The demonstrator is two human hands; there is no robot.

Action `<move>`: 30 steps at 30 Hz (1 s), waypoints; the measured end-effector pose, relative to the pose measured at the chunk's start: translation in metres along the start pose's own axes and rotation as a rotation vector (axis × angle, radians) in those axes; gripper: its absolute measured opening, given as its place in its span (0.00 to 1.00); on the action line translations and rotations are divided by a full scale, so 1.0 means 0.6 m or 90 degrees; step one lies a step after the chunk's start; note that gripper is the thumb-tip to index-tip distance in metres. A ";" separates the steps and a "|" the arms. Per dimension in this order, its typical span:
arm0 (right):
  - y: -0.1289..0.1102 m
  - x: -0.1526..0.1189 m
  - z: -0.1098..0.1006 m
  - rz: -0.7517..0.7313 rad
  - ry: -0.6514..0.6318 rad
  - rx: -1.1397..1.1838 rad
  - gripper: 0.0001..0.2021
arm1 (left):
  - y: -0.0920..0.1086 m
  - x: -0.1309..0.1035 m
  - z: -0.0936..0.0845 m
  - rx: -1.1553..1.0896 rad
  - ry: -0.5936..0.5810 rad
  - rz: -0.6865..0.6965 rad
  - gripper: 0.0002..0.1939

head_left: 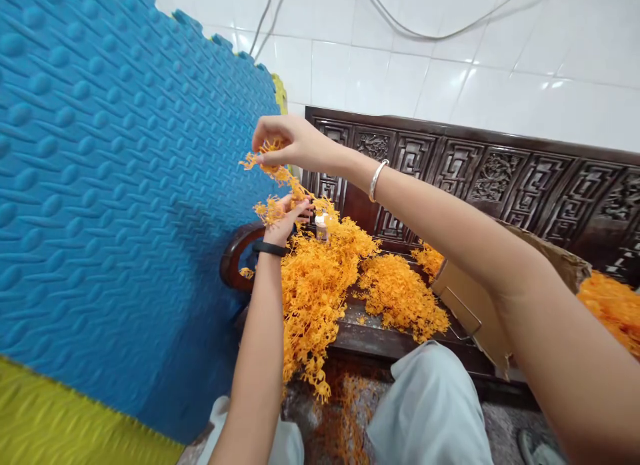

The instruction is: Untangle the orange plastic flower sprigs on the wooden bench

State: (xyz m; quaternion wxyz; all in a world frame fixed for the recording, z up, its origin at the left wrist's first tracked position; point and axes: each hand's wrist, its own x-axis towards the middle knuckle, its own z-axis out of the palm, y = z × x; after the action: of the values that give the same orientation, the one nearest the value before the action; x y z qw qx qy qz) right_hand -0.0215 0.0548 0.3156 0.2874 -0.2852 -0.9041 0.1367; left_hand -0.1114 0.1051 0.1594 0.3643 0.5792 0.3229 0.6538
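Note:
My right hand (290, 142), with a silver bangle on its wrist, is raised and pinches one end of a strand of small orange plastic pieces (285, 177). Lower down, my left hand (287, 218), a black band on its wrist, is at the same strand with its fingers partly spread and some pieces over its palm. The strand runs down into a large orange heap (315, 285) on the dark wooden bench. A small white-capped bottle (321, 226) stands at the heap's back edge. A second orange pile (400, 295) lies to its right.
The carved bench back (450, 165) runs along a white tiled wall (350, 72). Blue foam mats (125, 185) fill the left side. An open cardboard box (465, 305) and more orange pieces (613, 308) are at the right. Loose orange bits lie on the floor (350, 412).

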 end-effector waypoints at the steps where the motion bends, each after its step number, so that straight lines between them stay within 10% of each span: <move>1: 0.000 -0.007 -0.002 0.003 0.004 0.014 0.10 | 0.002 0.001 0.001 -0.022 0.002 -0.014 0.16; 8: 0.117 -0.072 0.011 0.117 0.041 0.112 0.28 | 0.037 -0.003 -0.049 -0.104 0.098 0.056 0.14; 15: 0.275 -0.104 0.140 0.182 -0.076 -0.145 0.43 | 0.082 -0.015 -0.107 -0.186 0.189 0.109 0.05; 22: 0.351 -0.090 0.264 0.201 -0.039 -0.237 0.17 | 0.162 -0.062 -0.139 -0.279 0.236 0.154 0.20; 30: 0.369 -0.052 0.343 0.267 0.032 -0.232 0.18 | 0.221 -0.096 -0.115 -0.233 0.266 0.076 0.22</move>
State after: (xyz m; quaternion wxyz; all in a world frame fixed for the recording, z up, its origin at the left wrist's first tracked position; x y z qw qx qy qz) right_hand -0.0268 0.1963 0.0467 0.2191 -0.5163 -0.8276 0.0212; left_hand -0.1899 -0.0135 0.2330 0.3487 0.3744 0.2330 0.8270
